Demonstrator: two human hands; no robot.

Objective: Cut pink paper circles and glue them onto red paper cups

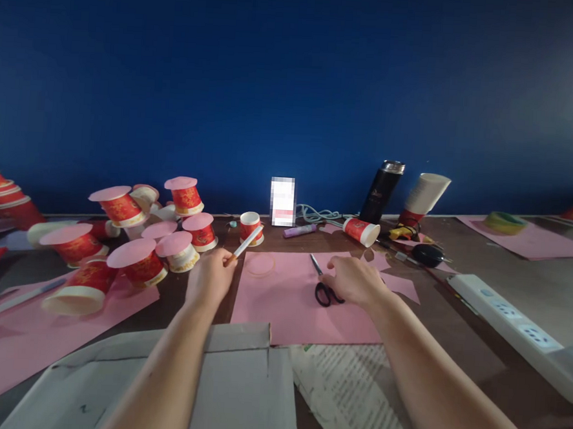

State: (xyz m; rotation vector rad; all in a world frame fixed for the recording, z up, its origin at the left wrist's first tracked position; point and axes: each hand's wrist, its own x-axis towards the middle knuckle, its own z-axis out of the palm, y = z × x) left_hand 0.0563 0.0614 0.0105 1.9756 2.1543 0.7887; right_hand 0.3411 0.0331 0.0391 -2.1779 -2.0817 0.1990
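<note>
label (282,201) pixelated, scissors (325,288) part-hidden (by hand (355,280))

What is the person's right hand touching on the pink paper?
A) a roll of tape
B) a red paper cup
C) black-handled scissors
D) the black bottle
C: the right hand rests on the black-handled scissors, which lie on the pink paper, while the left hand holds a white pen.
</note>
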